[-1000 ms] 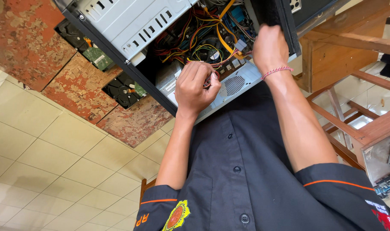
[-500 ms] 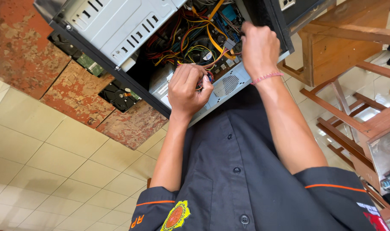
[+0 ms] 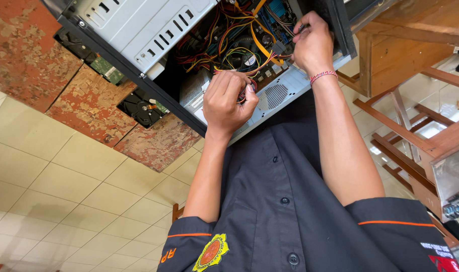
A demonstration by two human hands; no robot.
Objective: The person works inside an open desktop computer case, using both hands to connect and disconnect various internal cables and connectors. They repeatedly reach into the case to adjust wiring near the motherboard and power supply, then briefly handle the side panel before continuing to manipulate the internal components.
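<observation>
Looking down from the head view, I see both hands inside an open computer case (image 3: 138, 30) that lies on its side on a worn red table (image 3: 28, 50). The side panel is off, so the inside is fully open to the person.

The left hand (image 3: 224, 103) is curled closed near the lower edge of the case, just above the round fan grille (image 3: 272, 95). Its fingers are bent around a small bunch of red and black wires (image 3: 248, 90). I cannot tell whether a plug is in the fist.

The right hand (image 3: 314, 45), with a thin bracelet on the wrist, reaches deeper. Its fingertips are narrow, pinching a small dark connector (image 3: 302, 26) beside the blue board at the back. Between the two hands there is a tangle of yellow, orange and black cables (image 3: 229, 38), loose and not tied.

Outside the case, two bare hard drives (image 3: 138, 107) lie on the table, apart from the hands.

As I judge it, the opening of the case is done and the work on the cables is in the middle. The wiring is not tidy, the drives are not inside, and the case is not closed.
</observation>
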